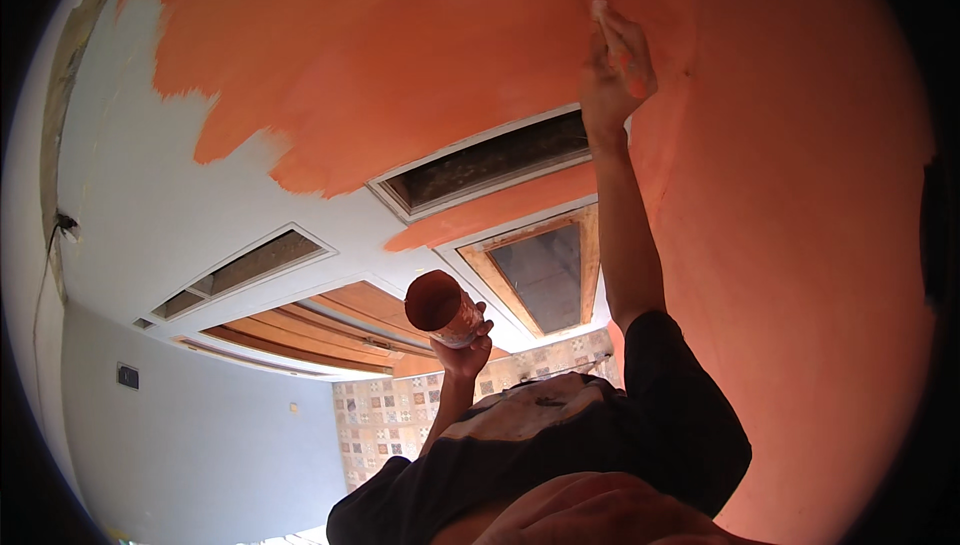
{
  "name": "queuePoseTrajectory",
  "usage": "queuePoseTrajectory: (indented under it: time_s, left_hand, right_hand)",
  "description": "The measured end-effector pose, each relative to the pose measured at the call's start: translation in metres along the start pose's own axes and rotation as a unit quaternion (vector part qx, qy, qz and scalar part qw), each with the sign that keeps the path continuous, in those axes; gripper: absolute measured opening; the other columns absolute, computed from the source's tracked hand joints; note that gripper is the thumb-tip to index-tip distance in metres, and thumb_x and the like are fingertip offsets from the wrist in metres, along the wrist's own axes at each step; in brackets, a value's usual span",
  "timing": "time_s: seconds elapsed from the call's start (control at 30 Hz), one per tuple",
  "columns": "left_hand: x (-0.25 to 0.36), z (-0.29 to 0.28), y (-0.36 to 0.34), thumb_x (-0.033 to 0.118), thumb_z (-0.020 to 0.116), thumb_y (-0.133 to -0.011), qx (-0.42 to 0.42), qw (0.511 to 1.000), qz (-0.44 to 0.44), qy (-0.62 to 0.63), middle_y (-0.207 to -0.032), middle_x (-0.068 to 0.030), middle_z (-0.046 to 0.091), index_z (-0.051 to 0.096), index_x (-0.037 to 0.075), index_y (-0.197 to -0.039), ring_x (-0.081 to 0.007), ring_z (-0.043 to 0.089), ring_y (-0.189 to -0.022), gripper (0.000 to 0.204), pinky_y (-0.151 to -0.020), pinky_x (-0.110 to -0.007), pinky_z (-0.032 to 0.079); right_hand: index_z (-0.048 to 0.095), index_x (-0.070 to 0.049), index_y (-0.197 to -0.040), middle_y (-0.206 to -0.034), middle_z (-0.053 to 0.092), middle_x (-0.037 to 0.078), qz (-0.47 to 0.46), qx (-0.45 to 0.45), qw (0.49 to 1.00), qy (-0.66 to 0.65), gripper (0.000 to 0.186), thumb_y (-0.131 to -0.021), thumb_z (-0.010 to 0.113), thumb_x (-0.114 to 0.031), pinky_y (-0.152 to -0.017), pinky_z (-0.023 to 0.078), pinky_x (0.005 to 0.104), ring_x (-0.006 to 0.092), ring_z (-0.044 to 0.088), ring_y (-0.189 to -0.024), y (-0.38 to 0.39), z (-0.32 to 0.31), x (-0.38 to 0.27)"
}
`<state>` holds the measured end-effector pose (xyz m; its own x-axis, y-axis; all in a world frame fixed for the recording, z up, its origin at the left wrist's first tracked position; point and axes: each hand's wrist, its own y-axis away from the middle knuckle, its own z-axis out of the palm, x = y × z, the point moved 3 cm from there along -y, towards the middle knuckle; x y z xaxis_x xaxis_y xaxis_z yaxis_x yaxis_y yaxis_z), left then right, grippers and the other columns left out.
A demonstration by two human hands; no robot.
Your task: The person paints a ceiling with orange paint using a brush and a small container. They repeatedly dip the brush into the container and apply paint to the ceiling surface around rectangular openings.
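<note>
My right hand (pixel 615 70) is raised high against the orange-painted wall (pixel 420 35), fingers closed on a small paintbrush (pixel 599 11) whose tip is at the painted surface; it is somewhat blurred and has orange paint on it. Lower down, my left hand (pixel 465 350) grips a cylindrical paint cup (pixel 445 315) with orange smears on its outside and a dark orange inside. The orange coat ends in ragged strokes on the pale wall (pixel 130 205) to the left.
Around me are a narrow vent opening (pixel 480 160), a wood-framed window (pixel 540 275), a wooden door (pixel 290 330), another narrow opening (pixel 235 270), a small switch (pixel 128 376), a cable (pixel 45 265) at the left and a patterned tiled floor (pixel 370 415).
</note>
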<state>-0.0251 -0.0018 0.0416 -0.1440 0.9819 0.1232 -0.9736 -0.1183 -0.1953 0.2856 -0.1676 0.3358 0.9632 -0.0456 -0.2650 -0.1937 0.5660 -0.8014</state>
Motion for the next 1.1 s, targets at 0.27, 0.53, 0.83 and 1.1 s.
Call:
queuePoseTrajectory:
  time_s: [0.27, 0.53, 0.83, 1.1]
  left_hand:
    - [-0.003, 0.003, 0.002, 0.050, 0.055, -0.096, -0.010, 1.000, 0.008, 0.020, -0.125, -0.0203, 0.058, 0.051, 0.008, -0.141, -0.0290, 0.058, -0.092, 0.061, -0.062, -0.028, 0.050]
    - [0.005, 0.000, 0.014, 0.051, 0.051, -0.097, -0.017, 0.999, 0.024, 0.020, -0.128, -0.0192, 0.059, 0.051, 0.008, -0.141, -0.0310, 0.058, -0.091, 0.061, -0.064, -0.030, 0.054]
    - [0.021, -0.023, 0.026, 0.059, 0.049, -0.092, 0.030, 0.997, 0.052, 0.043, -0.128, -0.0192, 0.060, 0.049, 0.011, -0.140, -0.0285, 0.056, -0.084, 0.068, -0.054, -0.028, 0.050]
    - [0.021, -0.025, 0.027, 0.055, 0.049, -0.095, -0.009, 0.998, 0.036, 0.058, -0.128, -0.0178, 0.057, 0.049, 0.012, -0.142, -0.0297, 0.057, -0.089, 0.064, -0.062, -0.030, 0.052]
  right_hand:
    - [0.071, -0.009, -0.098, -0.107, 0.069, 0.003, 0.037, -0.260, 0.956, -0.130, 0.023, -0.078, 0.074, 0.001, -0.066, 0.057, 0.0312, 0.0200, 0.069, -0.080, 0.081, 0.063, -0.088]
    - [0.074, 0.002, -0.095, -0.098, 0.068, 0.009, 0.126, 0.057, 0.990, 0.012, 0.012, -0.089, 0.066, 0.009, -0.074, 0.060, 0.0263, 0.0164, 0.069, -0.085, -0.008, -0.020, 0.004]
    - [0.071, -0.009, -0.108, -0.096, 0.071, 0.006, -0.093, -0.221, 0.967, 0.091, 0.032, -0.081, 0.070, 0.009, -0.071, 0.054, 0.0296, 0.0254, 0.067, -0.083, 0.084, 0.074, -0.092]
    - [0.071, -0.006, -0.101, -0.100, 0.071, 0.005, 0.044, -0.244, 0.947, -0.205, 0.021, -0.083, 0.073, 0.006, -0.071, 0.060, 0.0298, 0.0219, 0.072, -0.088, 0.108, 0.115, -0.117]
